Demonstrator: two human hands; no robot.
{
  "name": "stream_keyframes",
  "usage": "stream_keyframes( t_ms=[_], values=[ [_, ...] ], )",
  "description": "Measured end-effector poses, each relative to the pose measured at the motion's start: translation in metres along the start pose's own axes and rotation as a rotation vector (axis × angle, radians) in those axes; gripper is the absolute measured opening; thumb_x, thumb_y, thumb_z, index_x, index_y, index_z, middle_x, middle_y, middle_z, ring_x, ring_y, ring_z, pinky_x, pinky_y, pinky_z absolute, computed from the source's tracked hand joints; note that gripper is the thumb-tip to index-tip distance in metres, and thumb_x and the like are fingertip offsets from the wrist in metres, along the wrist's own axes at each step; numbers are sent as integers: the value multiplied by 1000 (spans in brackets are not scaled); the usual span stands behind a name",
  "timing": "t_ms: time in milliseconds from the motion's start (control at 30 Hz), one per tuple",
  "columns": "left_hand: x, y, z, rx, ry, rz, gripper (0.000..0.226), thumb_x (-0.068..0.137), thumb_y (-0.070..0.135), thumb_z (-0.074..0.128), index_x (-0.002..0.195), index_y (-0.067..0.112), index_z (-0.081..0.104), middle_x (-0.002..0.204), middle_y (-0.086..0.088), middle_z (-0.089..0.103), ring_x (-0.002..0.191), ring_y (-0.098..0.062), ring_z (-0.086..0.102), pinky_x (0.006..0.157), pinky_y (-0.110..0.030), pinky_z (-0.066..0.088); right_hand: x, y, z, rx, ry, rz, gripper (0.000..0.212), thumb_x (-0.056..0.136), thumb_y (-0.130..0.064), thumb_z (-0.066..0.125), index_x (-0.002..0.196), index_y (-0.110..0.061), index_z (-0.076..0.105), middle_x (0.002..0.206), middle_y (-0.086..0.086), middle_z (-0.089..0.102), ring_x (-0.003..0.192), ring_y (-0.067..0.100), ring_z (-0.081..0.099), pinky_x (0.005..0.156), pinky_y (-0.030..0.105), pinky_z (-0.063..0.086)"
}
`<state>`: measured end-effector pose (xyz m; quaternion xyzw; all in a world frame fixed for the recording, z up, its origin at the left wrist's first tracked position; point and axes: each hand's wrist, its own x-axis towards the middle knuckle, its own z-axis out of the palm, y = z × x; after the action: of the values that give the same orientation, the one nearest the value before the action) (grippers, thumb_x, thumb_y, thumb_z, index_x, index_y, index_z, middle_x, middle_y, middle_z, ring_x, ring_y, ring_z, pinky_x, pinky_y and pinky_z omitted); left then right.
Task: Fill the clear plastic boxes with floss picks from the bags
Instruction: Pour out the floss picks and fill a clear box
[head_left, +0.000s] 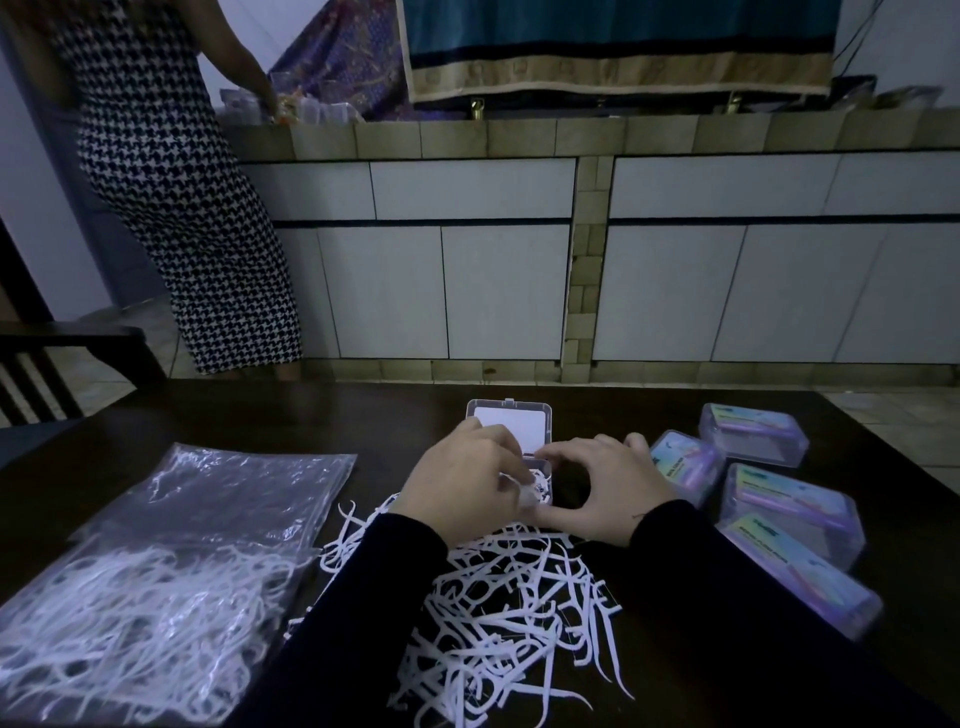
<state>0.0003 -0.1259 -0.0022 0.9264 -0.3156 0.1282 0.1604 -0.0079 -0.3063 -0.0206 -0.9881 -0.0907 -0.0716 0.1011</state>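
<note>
A small clear plastic box (511, 423) stands open at the table's middle, its lid raised toward the far side. My left hand (467, 467) pinches a few white floss picks (530, 493) over the box's tray. My right hand (602, 488) curls around the box's right side, thumb at its near corner and fingers on its far corner. A loose heap of white floss picks (509, 613) lies on the dark table (260, 415) just below my hands. To the left lies a clear plastic bag (171, 566) with many picks inside.
Several closed, labelled clear boxes (784, 499) lie in a group at the table's right. A dark chair (57, 364) stands at the far left. A person in a houndstooth dress (171, 182) stands at a tiled counter (571, 135) behind the table.
</note>
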Motion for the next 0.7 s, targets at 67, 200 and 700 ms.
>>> stream_keyframes(
  t_ms=[67, 200, 700],
  values=[
    [0, -3, -3, -29, -3, -22, 27, 88, 21, 54, 103, 34, 73, 114, 17, 57, 100, -2, 39, 87, -22, 41, 0, 0, -1, -7, -8, 6, 77, 72, -83, 47, 135, -40, 43, 127, -16, 55, 116, 9, 45, 102, 38, 24],
    [-2, -18, -18, -153, 0, -90, 20, 88, 25, 61, 100, 39, 69, 109, 20, 54, 100, 1, 47, 88, -20, 44, -1, -1, -3, -27, -28, 10, 77, 72, -82, 49, 136, -40, 42, 131, -15, 54, 119, 10, 44, 104, 39, 24],
    [-8, -44, -29, -178, -177, -295, 17, 77, 23, 78, 70, 35, 68, 68, 17, 63, 63, 5, 55, 55, -5, 36, 2, 1, -2, -59, -39, 26, 79, 71, -85, 48, 138, -42, 40, 137, -15, 51, 122, 10, 42, 102, 38, 23]
  ],
)
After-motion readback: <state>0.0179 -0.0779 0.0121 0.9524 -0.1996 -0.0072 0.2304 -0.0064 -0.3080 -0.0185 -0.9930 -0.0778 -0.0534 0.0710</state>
